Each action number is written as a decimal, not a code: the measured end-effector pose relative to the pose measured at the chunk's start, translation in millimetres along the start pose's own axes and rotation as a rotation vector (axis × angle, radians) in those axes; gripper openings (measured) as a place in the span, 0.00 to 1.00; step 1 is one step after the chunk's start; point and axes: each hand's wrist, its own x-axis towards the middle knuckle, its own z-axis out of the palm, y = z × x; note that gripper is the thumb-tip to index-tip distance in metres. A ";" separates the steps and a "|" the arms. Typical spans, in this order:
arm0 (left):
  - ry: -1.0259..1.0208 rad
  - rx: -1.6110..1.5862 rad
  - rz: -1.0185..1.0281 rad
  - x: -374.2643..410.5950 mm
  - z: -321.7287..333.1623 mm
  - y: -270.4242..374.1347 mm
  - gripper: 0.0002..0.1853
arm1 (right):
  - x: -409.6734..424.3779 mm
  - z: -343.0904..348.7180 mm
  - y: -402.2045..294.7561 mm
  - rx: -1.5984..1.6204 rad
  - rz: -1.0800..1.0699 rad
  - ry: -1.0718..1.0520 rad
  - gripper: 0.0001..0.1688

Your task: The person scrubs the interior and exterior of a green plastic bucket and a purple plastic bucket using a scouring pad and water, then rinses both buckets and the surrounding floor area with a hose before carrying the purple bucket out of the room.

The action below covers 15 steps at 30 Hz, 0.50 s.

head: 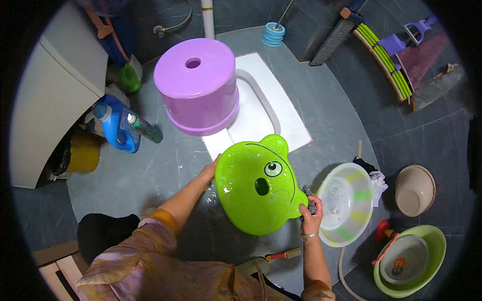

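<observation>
A wet green plastic stool [241,203] with a bear-shaped seat, an eye design and a central hole is held tilted in front of me. My left hand [208,174] grips its left edge, the fingers partly hidden behind the rim. On the other side, my right hand [313,218] pinches the lower ear, thumb on top. A dark scouring pad [311,205], seemingly of metal mesh, is pressed between those fingers and the stool. Just right of this hand stands a translucent patterned basin [363,210] with sudsy water.
A purple plastic stool [203,113] stands partly over the white squat toilet [290,126]. A blue detergent bottle [113,124] and a spray can [148,129] are at left. A beige bucket [408,180], a green basin [433,259] and a hose [342,267] lie at right. A brush [288,254] rests near my feet.
</observation>
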 end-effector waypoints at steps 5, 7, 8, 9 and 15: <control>0.105 0.214 -0.042 41.7 -28.9 -13.0 0.51 | -1.6 13.8 -5.3 -0.039 0.115 -0.035 0.21; 0.124 0.282 -0.061 36.0 -7.1 3.8 0.51 | -4.0 -1.7 -10.7 -0.157 0.055 -0.046 0.23; 0.096 0.314 -0.085 43.4 -9.8 2.1 0.52 | -1.8 -6.9 -9.7 -0.103 0.086 -0.034 0.23; 0.093 0.125 0.035 54.0 -17.1 -15.1 0.51 | -2.5 -7.0 -7.4 -0.038 0.115 -0.013 0.23; -0.148 -0.448 0.221 2.7 -9.7 61.1 0.20 | 22.3 -29.6 -1.6 -0.169 -0.008 0.096 0.18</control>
